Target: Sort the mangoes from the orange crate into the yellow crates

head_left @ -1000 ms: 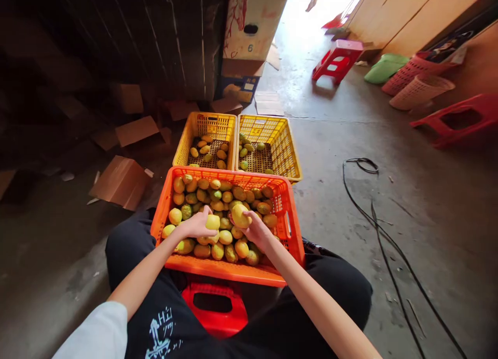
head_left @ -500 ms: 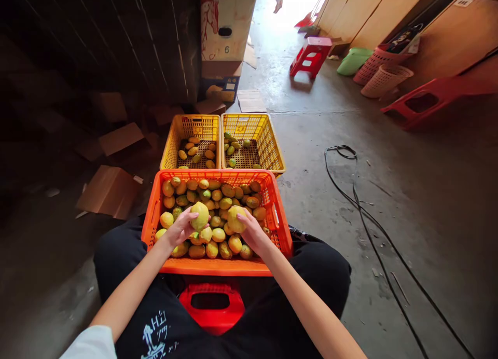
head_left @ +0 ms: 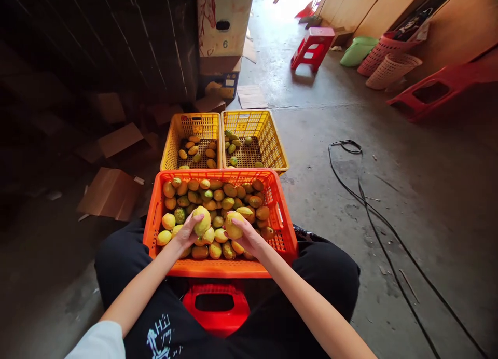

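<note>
Grip of each hand: left (head_left: 188,232), right (head_left: 249,237), half-curled around yellow fruit (head_left: 202,221).

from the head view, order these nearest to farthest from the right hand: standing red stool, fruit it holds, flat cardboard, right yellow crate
1. Fruit, in the right hand
2. Right yellow crate, just beyond the orange crate
3. Flat cardboard, on the floor behind the yellow crates
4. Standing red stool, farther ahead, to the right
</note>
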### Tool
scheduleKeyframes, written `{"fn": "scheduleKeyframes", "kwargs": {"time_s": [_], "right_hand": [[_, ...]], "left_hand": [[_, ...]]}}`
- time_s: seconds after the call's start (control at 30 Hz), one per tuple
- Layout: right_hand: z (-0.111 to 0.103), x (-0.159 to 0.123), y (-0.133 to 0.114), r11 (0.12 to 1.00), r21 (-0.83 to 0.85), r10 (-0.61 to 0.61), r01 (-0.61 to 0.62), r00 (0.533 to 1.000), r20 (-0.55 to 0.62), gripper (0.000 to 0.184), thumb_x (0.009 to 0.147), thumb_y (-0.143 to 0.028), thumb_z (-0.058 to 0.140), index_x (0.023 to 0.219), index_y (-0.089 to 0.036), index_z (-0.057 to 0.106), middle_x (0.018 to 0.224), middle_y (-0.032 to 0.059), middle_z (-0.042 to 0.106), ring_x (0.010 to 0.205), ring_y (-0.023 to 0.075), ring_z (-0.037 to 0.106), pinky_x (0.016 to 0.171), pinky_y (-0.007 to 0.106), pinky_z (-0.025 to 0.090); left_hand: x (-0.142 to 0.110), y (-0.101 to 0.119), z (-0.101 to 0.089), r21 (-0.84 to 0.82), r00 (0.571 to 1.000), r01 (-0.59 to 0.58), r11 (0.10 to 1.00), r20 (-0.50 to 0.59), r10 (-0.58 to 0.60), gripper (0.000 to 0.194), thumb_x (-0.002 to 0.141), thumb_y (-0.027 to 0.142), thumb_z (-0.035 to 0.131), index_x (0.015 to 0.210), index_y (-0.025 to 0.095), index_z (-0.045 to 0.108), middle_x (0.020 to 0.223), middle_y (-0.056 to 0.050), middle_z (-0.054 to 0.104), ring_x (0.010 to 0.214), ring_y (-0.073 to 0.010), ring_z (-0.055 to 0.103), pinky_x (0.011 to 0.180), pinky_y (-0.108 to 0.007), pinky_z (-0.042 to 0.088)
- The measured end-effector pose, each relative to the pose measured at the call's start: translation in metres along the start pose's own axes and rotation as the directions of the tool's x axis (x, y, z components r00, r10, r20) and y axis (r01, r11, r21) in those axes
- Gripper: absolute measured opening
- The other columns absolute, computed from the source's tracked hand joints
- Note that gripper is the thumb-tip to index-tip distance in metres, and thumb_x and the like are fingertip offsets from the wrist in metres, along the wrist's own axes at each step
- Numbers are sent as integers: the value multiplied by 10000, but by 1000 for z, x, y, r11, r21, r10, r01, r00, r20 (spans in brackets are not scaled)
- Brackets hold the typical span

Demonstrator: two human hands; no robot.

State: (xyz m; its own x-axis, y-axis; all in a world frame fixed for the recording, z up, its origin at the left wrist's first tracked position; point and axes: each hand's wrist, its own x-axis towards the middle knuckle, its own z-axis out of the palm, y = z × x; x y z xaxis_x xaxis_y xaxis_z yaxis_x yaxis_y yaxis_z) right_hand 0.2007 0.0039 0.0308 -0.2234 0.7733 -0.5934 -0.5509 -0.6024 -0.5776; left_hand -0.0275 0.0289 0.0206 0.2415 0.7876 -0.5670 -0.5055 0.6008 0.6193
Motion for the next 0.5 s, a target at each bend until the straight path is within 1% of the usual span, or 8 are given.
{"fn": "scheduleKeyframes", "kwargs": {"time_s": [0.07,0.1,0.17,0.2,0.27,0.37,0.43,0.5], "right_hand": [[-1,2,0,1000,27,11,-11,1000,-15,535,607,-480,1019,1031,-311,741,981,-12,760,912,246,759,895,415,645],[-2,3,1,999,40,11,-10,1000,-27,514,612,-470,1013,1020,-311,745,986,-13,765,914,244,760,889,404,644],[-4,6,2,999,45,-9,11,998,-56,451,633,-443,995,993,-312,757,975,-16,773,905,225,748,830,347,630],[-5,7,3,999,40,-26,29,997,-71,412,649,-431,981,976,-311,761,965,-18,776,894,213,737,787,316,615],[-6,11,5,997,36,-60,64,993,-98,329,696,-415,942,944,-301,757,946,-14,781,878,199,717,724,281,585],[-8,15,8,995,66,-69,78,989,-129,244,764,-393,885,913,-272,734,917,13,789,885,214,720,707,292,576],[-9,16,8,994,95,-45,59,989,-140,219,792,-385,861,904,-260,721,893,26,789,876,224,731,705,305,581],[-10,17,8,993,111,-13,29,990,-138,217,806,-399,845,904,-258,713,867,28,788,839,224,736,685,308,588]], "left_hand": [[-1,-2,0,29,999,12,999,-30,-11,531,659,427,1018,984,208,659,850,-25,713,907,-259,738,710,-298,578],[-2,-3,0,43,999,25,999,-44,-23,493,689,429,998,980,210,665,857,-27,711,916,-261,729,708,-297,566],[-4,-3,3,61,998,38,997,-54,-35,454,734,453,964,999,209,687,898,-42,723,978,-287,724,759,-319,583],[-5,-2,6,69,998,34,997,-47,-31,467,738,474,955,1022,206,699,922,-52,730,1015,-303,726,790,-334,598],[-6,0,11,80,999,17,997,-31,-15,531,736,512,945,1100,203,711,962,-69,743,1064,-325,739,823,-356,626],[-8,3,18,85,999,24,996,-40,-21,585,801,522,900,1249,205,699,990,-88,766,1057,-326,774,818,-361,647],[-8,5,21,73,998,46,996,-56,-42,560,874,494,848,1328,212,682,995,-95,783,1034,-317,794,811,-352,653],[-8,6,23,52,995,69,996,-75,-65,512,929,464,797,1360,216,677,1001,-100,797,1019,-307,808,808,-344,659]]}}
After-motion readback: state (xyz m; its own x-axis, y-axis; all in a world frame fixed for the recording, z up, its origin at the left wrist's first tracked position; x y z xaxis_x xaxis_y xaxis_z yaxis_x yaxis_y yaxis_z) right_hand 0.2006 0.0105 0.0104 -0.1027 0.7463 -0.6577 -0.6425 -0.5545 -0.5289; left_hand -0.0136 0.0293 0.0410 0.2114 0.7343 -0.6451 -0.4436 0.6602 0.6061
